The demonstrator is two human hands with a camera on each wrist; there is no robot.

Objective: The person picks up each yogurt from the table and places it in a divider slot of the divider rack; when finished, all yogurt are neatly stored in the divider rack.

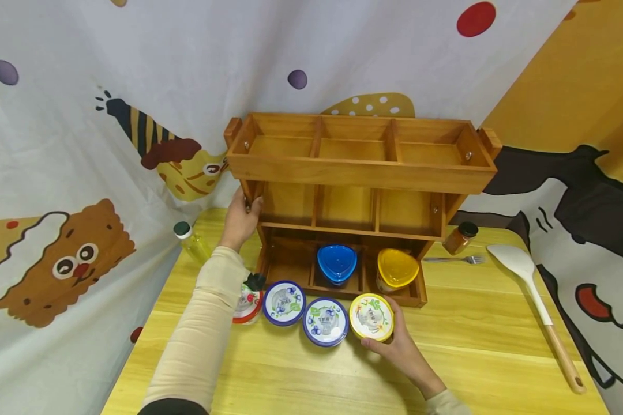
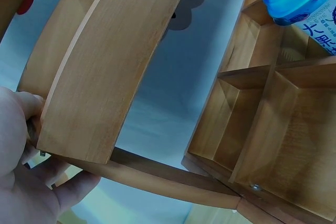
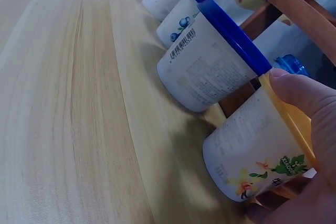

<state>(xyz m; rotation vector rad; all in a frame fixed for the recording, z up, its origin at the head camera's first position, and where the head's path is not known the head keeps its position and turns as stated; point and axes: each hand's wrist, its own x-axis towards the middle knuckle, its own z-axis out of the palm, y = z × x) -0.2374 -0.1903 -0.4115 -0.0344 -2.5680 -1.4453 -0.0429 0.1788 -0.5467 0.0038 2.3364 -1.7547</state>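
Yellow rings the lid of the round tub [image 1: 371,317] that the right hand [image 1: 402,346] holds, thumb at the near side of the rim and fingers round the right side. Its printed lid faces up; whether its base touches the worktop [image 1: 301,380], I cannot tell. It is at the right end of a row of tubs in front of the wooden rack [image 1: 358,177]. Just left of it stands a blue-lidded tub [image 1: 325,323], then, slightly farther back, a second blue-lidded tub [image 1: 284,302], then a red-lidded tub [image 1: 247,308] partly hidden by the left sleeve [image 1: 202,334].

To the right lies a spatula [image 1: 541,304] with a white head and wooden handle. Behind the row, the rack's lowest tier carries a blue container [image 1: 337,262] in its middle compartment and a yellow container [image 1: 397,268] in the right one. A fork [image 1: 454,260] lies beside the rack, with a dark-capped jar [image 1: 461,237] just beyond; a bottle [image 1: 194,245] stands well to the left.

Farther back, the left hand [image 1: 241,219] grips the rack's left side, thumb and fingers around its wood. Beyond everything hangs a cartoon-printed cloth [image 1: 202,52].
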